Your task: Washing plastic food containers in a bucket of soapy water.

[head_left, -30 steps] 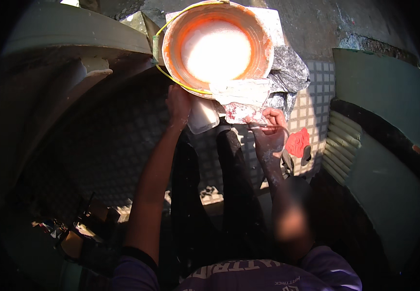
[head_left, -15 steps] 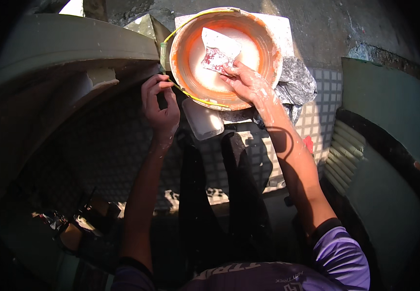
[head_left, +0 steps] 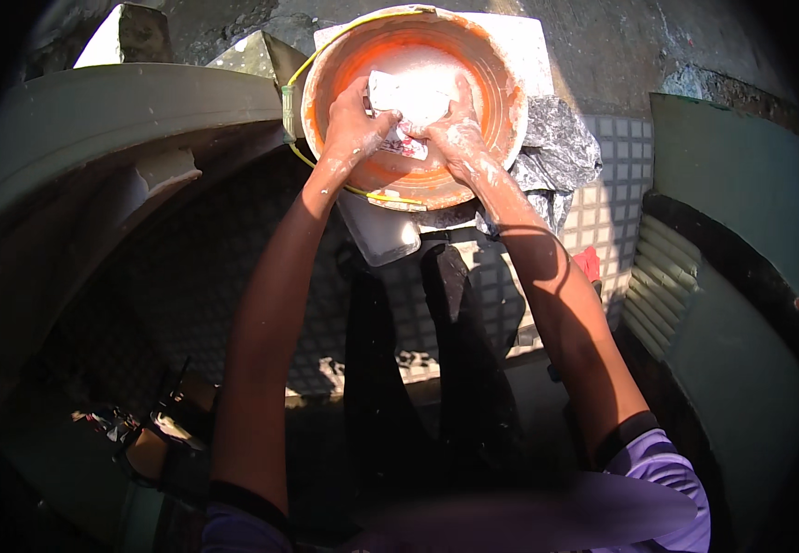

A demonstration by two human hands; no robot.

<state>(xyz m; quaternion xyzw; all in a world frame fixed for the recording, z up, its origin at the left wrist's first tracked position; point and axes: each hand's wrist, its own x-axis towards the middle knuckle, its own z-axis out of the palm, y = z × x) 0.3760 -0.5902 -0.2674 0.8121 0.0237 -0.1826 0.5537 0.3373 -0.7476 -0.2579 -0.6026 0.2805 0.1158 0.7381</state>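
Observation:
My left hand (head_left: 355,127) and my right hand (head_left: 458,138), dusted with white, grip a crumpled white packet (head_left: 409,97) with red print inside a wide bucket (head_left: 510,101). Its inside is orange and holds a pale white substance (head_left: 432,66), partly hidden by the packet and hands. The bucket's yellow handle hangs round the left and near side, with a green grip (head_left: 288,112) on the left. A translucent plastic container (head_left: 376,235) lies just below the bucket, under its near rim.
A white slab (head_left: 533,51) sits behind the bucket, crumpled grey sheeting (head_left: 556,147) to its right. A curved concrete ledge (head_left: 141,97) runs along the left, a pale green structure (head_left: 731,175) along the right. A red cloth (head_left: 587,263) lies on the tiled floor (head_left: 622,166); my legs are below.
The packet has gone from the bucket's near edge into the bucket. My left hand has moved up from outside the rim into the bucket and joined my right hand on the packet.

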